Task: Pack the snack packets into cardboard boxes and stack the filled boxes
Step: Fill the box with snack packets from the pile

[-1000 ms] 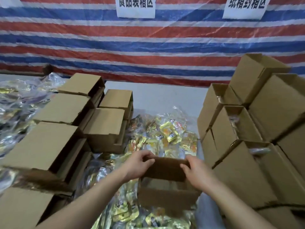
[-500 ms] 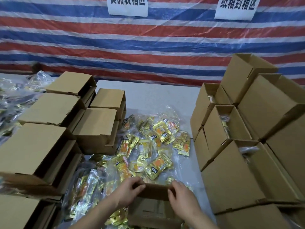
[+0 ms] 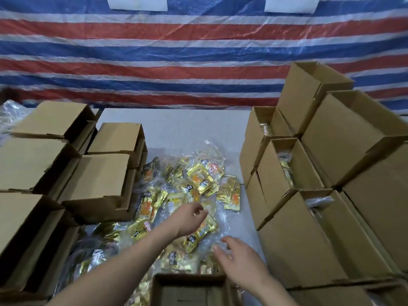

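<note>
A heap of gold snack packets (image 3: 199, 184) in clear plastic lies across the middle of the grey table (image 3: 176, 127). An open cardboard box (image 3: 189, 290) stands at the near edge, its inside empty as far as I can see. My left hand (image 3: 189, 217) reaches over the heap with loosely curled fingers just above a gold packet (image 3: 202, 233); nothing is plainly in its grip. My right hand (image 3: 238, 259) hovers above the packets to the right of the box's far rim, fingers spread and relaxed, holding nothing.
Empty cardboard boxes (image 3: 106, 173) lie on their sides in stacks at the left. Filled boxes (image 3: 309, 228) with packets showing at their openings are stacked at the right. A striped tarp (image 3: 198, 62) hangs behind. More bagged packets (image 3: 8, 115) sit at the far left.
Both hands have let go of the box's far flap. The box now stands at the near edge, and the hands have moved forward over the packet heap.
</note>
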The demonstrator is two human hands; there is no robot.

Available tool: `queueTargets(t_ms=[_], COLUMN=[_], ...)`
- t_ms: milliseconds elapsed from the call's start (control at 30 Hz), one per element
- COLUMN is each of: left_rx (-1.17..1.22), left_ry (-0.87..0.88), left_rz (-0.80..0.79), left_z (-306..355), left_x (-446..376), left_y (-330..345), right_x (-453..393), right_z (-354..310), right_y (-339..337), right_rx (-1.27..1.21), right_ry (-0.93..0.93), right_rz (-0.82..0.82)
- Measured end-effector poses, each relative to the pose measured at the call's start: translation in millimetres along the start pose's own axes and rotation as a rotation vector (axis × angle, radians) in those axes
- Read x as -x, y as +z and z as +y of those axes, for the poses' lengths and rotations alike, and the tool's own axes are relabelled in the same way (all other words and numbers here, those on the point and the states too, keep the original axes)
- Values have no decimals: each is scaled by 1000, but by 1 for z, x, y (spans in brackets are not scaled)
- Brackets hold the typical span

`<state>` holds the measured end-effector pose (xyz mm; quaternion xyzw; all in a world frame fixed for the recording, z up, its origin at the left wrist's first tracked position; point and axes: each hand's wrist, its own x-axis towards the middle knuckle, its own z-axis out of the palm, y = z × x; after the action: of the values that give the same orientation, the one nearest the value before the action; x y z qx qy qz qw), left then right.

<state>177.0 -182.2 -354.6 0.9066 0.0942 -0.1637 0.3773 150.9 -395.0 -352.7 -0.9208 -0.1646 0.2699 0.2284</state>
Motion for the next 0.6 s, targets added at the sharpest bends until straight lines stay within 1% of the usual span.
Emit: queueTargets(t_ms=[100, 233, 367, 467, 600], left_rx=[-125, -234, -245, -339, -439], left_ry=[-21, -78, -134, -150, -222], left_rz=[17, -23, -26, -20, -50], left_z=[29, 53, 55, 55, 54], left_x=[-62, -137, -179, -208, -217], left_y=[17, 51, 81, 96, 109], right_x=[-20, -56, -76, -94, -96], right_z=[11, 29, 38, 48, 51], right_y=[-19, -42, -48, -49, -47], right_rx=[-161, -405, -572, -648, -701], right_ry=[110, 250, 318, 372, 391], right_rz=[77, 170, 212, 225, 258])
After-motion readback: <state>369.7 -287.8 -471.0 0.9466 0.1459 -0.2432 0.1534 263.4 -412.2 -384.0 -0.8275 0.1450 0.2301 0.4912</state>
